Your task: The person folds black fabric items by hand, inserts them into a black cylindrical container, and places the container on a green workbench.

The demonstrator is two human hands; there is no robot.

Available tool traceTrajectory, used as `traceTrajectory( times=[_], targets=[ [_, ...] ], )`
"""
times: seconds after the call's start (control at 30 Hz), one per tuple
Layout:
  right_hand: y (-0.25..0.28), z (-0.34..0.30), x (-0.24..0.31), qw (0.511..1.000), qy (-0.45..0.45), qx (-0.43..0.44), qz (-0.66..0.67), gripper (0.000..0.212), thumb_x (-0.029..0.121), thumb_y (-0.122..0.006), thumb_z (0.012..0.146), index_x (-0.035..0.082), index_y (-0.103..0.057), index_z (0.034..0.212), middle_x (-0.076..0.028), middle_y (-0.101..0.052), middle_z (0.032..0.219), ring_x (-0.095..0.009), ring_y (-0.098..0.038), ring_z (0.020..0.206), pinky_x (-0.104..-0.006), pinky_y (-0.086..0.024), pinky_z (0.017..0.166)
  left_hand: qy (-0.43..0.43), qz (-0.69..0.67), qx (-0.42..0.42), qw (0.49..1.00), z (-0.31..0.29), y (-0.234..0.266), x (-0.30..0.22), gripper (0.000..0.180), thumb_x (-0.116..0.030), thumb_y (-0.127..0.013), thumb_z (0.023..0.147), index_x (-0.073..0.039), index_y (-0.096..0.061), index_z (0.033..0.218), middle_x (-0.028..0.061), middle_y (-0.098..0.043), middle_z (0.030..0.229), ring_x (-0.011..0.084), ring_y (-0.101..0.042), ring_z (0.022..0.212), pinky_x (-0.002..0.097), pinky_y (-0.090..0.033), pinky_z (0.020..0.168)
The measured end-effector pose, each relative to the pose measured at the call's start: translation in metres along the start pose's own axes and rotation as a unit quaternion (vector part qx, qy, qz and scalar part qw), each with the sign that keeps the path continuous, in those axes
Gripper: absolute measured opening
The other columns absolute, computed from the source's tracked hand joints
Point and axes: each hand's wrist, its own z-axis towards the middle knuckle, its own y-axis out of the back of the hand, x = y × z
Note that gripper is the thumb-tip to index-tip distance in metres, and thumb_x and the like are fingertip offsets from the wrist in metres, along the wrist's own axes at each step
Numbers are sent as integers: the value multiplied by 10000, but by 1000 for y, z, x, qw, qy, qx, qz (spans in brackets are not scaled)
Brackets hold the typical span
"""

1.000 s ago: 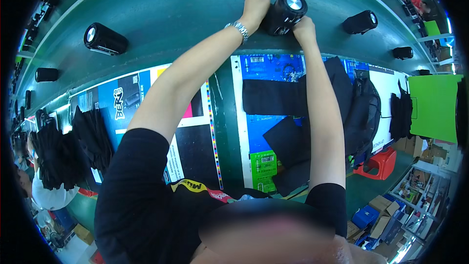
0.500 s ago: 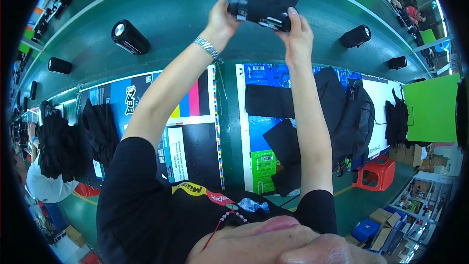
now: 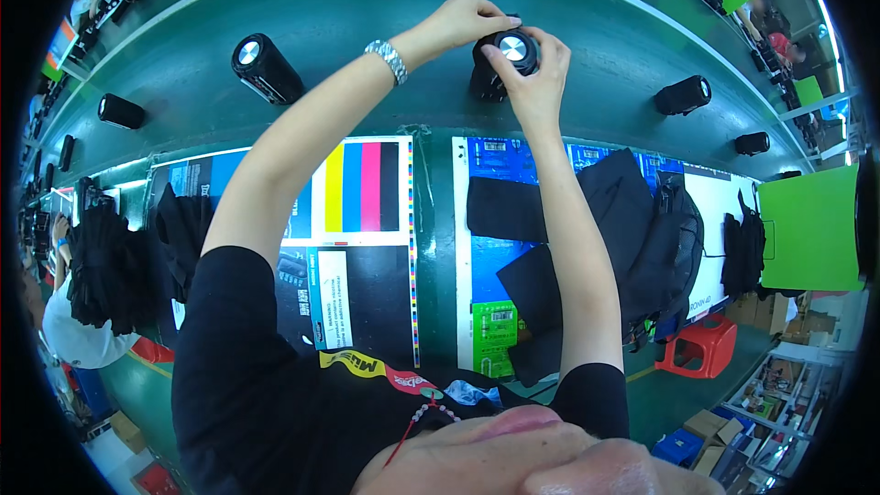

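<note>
A black cylindrical portable speaker (image 3: 488,81) stands tilted over the green bench, its round end with a silver disc facing up toward me. My right hand (image 3: 541,82) is wrapped around that end from the right, thumb at the near side of the disc. From the left, my left hand (image 3: 463,20) reaches over with its fingertips closed at the speaker's far upper edge. A small dark piece shows by those fingertips, too small to make out.
Similar black speakers stand along the bench, one (image 3: 268,69) to the left and another (image 3: 683,95) to the right. Nearer lie printed sheets (image 3: 367,293), black fabric pieces (image 3: 504,209) and a black bag (image 3: 674,238). A red stool (image 3: 697,346) is at the right.
The speaker has turned from lying sideways between both hands to end-up, and has come lower and nearer. My left hand has shifted from its left end to its top edge.
</note>
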Motion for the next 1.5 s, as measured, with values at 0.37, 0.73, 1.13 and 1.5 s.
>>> traceTrajectory(
  times=[0.37, 0.73, 1.13, 1.5],
  targets=[
    [4, 15, -33, 949, -236, 113, 174, 486, 383, -702, 787, -18, -591, 1039, -42, -626, 850, -102, -565, 774, -263, -447, 684, -177, -8, -4, 984, 0, -15, -53, 186, -160, -711, 771, 16, -653, 784, 130, -592, 703, 221, -565, 618, 325, -455, 588],
    [54, 50, -91, 825, -332, 89, 448, 872, 696, -337, 891, -46, -391, 1346, -194, -466, 1324, -254, -329, 1334, -512, -223, 1070, 108, -477, -106, 866, 28, -31, -15, 342, -345, -623, 905, -100, -619, 1143, 51, -648, 1053, 134, -599, 929, 258, -458, 843],
    [-29, 27, -143, 866, -319, -39, 384, 286, 244, -596, 881, -34, -664, 880, -96, -658, 821, -150, -580, 746, -297, -465, 717, 180, -530, -227, 797, -7, -138, 22, 590, -460, -369, 968, 41, -675, 908, 94, -680, 881, 157, -612, 768, 283, -465, 746],
    [65, 18, -125, 837, -449, -54, 308, 311, 213, -468, 967, -71, -592, 948, -163, -659, 910, -245, -676, 813, -326, -569, 694, 36, -212, -76, 974, -98, -95, -26, 335, -278, -597, 911, 13, -562, 1071, 79, -635, 993, 182, -597, 888, 303, -444, 847]
  ],
)
